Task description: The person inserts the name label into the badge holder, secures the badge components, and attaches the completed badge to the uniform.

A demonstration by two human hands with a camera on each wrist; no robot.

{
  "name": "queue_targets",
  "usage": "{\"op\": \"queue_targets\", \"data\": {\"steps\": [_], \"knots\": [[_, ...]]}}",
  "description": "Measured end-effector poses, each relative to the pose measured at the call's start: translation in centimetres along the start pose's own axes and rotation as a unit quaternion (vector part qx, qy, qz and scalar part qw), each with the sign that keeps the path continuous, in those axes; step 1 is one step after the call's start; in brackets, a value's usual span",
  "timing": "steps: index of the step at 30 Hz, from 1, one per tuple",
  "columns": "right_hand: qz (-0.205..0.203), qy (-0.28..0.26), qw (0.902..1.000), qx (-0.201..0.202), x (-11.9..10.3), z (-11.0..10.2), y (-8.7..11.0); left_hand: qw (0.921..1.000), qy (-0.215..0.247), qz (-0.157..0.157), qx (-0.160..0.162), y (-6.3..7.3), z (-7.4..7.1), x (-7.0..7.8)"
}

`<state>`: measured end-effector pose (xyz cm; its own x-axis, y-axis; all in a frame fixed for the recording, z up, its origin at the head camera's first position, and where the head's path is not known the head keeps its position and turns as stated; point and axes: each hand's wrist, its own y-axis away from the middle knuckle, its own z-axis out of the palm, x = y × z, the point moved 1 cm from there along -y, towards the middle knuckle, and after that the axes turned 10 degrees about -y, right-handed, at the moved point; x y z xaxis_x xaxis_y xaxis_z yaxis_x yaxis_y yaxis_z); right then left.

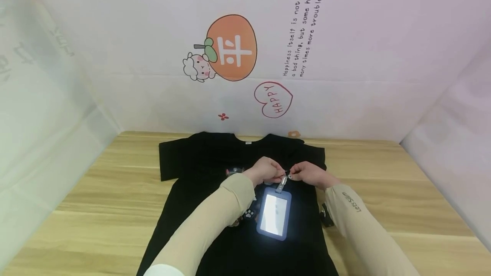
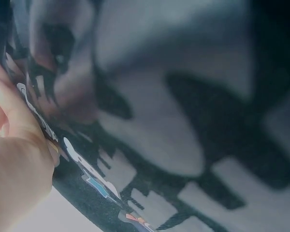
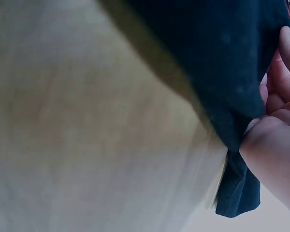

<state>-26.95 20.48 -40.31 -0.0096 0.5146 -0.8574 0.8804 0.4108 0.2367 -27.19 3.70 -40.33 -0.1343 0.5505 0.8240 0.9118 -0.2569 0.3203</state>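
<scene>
A black T-shirt (image 1: pixel 215 156) lies spread on the wooden table. On its chest, a blue badge holder (image 1: pixel 261 225) with a bright, glaring window hangs from a short strap with a metal clip (image 1: pixel 284 181). My left hand (image 1: pixel 266 169) pinches the clip near its top, and a thin pin-like tip shows by the fingers. Just to the right, my right hand (image 1: pixel 308 174) has thumb and fingers together at the shirt cloth, with a small shiny spot at the fingertips. The right wrist view shows black cloth (image 3: pixel 222 72) drawn up against that hand. The left wrist view shows the shirt's print (image 2: pixel 99 183).
A small black object (image 1: pixel 327 218) lies at the shirt's right side, partly behind the right sleeve. Wooden tabletop (image 1: pixel 96 208) extends on both sides. A white printed sheet (image 1: pixel 345 110) rises behind the table, and pale sheets flank it.
</scene>
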Motion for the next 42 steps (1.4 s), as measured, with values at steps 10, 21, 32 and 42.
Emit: {"op": "queue_targets", "data": {"steps": [10, 21, 32, 42], "knots": [[-0.024, 0.026, 0.9994, -0.006, -0.3, 0.1, -0.3, 0.9998, -0.020, -0.001, 0.003, 0.0, -0.2, 0.1], [-0.022, 0.052, 0.9984, 0.002, -0.7, 0.8, -0.6, 0.9992, -0.038, 0.004, 0.011, 0.0, -0.7, -0.3], [-0.032, 0.064, 0.9974, 0.011, -0.8, 1.2, -1.3, 0.9985, -0.052, 0.004, 0.014, -0.1, -1.1, -0.5], [-0.035, 0.034, 0.9981, 0.038, -0.2, 0.5, -1.0, 0.9992, -0.037, -0.002, 0.012, -0.5, -1.0, -0.5]]}}
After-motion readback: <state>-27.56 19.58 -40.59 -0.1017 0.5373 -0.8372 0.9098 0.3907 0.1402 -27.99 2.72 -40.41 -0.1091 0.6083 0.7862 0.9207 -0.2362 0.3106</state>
